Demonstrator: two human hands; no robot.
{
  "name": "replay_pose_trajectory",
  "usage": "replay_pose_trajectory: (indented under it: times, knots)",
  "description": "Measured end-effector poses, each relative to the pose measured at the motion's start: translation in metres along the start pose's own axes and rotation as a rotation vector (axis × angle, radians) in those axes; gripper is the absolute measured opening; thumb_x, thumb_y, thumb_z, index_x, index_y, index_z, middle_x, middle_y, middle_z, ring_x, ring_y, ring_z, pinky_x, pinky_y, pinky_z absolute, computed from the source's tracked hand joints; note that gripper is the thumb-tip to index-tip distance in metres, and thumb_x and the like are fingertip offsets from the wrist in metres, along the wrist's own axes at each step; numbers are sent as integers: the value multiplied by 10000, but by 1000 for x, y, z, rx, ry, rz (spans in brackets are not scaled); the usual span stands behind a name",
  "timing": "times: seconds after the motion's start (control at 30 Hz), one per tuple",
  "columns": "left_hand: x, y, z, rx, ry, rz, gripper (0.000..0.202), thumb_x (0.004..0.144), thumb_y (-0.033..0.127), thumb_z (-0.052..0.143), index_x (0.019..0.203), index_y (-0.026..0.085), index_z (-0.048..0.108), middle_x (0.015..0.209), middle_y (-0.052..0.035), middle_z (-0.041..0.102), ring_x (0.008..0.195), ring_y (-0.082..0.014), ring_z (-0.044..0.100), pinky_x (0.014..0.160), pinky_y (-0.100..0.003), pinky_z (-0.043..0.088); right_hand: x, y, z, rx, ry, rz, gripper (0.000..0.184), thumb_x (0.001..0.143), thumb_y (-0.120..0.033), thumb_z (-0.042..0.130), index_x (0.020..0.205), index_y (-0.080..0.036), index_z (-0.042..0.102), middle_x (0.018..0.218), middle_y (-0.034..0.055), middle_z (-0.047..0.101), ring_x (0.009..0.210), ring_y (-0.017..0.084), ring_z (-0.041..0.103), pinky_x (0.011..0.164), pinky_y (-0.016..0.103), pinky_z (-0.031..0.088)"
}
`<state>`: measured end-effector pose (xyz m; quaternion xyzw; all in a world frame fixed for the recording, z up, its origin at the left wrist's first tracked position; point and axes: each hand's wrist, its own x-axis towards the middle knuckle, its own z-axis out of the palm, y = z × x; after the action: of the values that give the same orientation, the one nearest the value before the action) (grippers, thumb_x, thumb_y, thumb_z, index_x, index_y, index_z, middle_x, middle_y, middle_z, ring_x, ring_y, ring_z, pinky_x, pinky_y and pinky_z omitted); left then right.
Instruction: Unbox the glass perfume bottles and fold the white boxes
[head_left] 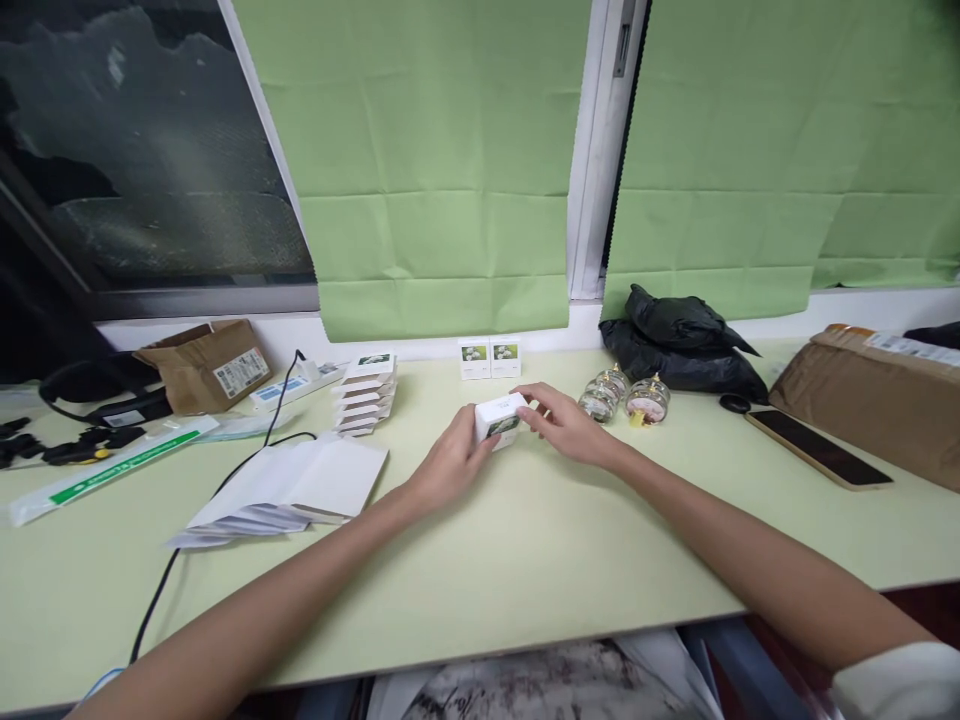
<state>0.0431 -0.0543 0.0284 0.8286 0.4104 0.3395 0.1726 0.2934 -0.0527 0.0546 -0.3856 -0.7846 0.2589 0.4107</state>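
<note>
A small white box (pixel 501 416) with a picture on its front sits just above the pale green table (pixel 525 540), held between both hands. My left hand (pixel 450 464) grips its left end with curled fingers. My right hand (pixel 564 422) pinches its right end, fingers on the flap. Two matching boxes (pixel 490 358) stand upright against the wall behind. Two small glass jars (pixel 626 396) stand just right of my right hand.
A stack of flattened boxes (pixel 365 393) and fanned white card sheets (pixel 289 488) lie to the left, crossed by a black cable (pixel 225 485). A power strip (pixel 296 384), brown cardboard (pixel 206 365), black bag (pixel 682 340), phone (pixel 817 448) and brown parcel (pixel 870 395) line the back.
</note>
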Motion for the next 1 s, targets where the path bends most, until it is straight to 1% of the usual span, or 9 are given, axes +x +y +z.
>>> replay_pose_trajectory:
  times: [0.1,0.2,0.3,0.37,0.5,0.63,0.73,0.83,1.0]
  knots:
    - [-12,5,-14,162,-7,125,320,1054,310,439,1368,248,448,1330,-113,639,1155,-282,646,954,-435,526,-7,-16,4,23,30,-61,392,988,-413,593,1358,-298,531,1241,68,587,875,162,664,782,331,593]
    - [-13,4,-19,321,8,235,360,999,215,503,1352,264,456,1516,-111,537,1335,-313,540,1044,-491,499,-10,-18,13,296,24,134,392,949,-445,647,1276,-290,495,1165,39,601,747,143,700,747,361,625]
    - [-12,2,-17,425,-21,228,329,941,208,594,1248,285,506,1574,-77,496,1352,-316,512,893,-443,587,-11,-17,23,595,-75,356,390,932,-482,667,1198,-259,492,1002,25,678,703,172,736,737,385,643]
    - [-11,4,-14,458,-55,228,347,930,221,618,1248,291,498,1596,-72,469,1394,-305,470,777,-384,607,-12,-17,28,704,-125,416,346,934,-473,669,1138,-237,519,901,27,720,736,194,755,780,391,643]
    - [-12,8,-6,473,-88,232,385,945,279,625,1292,301,461,1482,-97,549,1397,-293,461,700,-349,582,-14,-20,33,763,-93,485,274,913,-399,688,1054,-229,526,814,15,731,750,196,748,796,402,648]
    - [-11,12,-2,402,-80,236,360,918,332,653,1239,285,496,1307,-96,605,1191,-314,585,816,-418,553,-16,-18,35,788,-108,531,257,877,-306,682,1064,-244,517,804,-9,707,765,186,727,787,415,652]
    - [-9,12,-3,321,-56,220,502,864,350,702,1315,265,497,1247,-104,617,1071,-313,628,906,-459,515,-17,-13,33,767,-169,492,269,903,-361,653,1110,-255,517,822,-12,690,741,179,710,749,390,640]
    - [-7,11,-10,141,-73,178,537,869,251,649,1385,283,503,1302,-82,622,1089,-277,637,917,-399,507,-17,-9,26,521,-139,345,293,957,-465,597,1152,-247,565,903,7,658,695,156,661,656,317,595]
    - [-4,15,-22,-148,-121,28,274,948,352,593,1181,222,654,1022,-28,707,867,-202,641,765,-301,496,-19,-15,8,-6,17,-77,359,1032,-424,537,1362,-304,610,1265,85,613,1081,214,624,873,339,557]
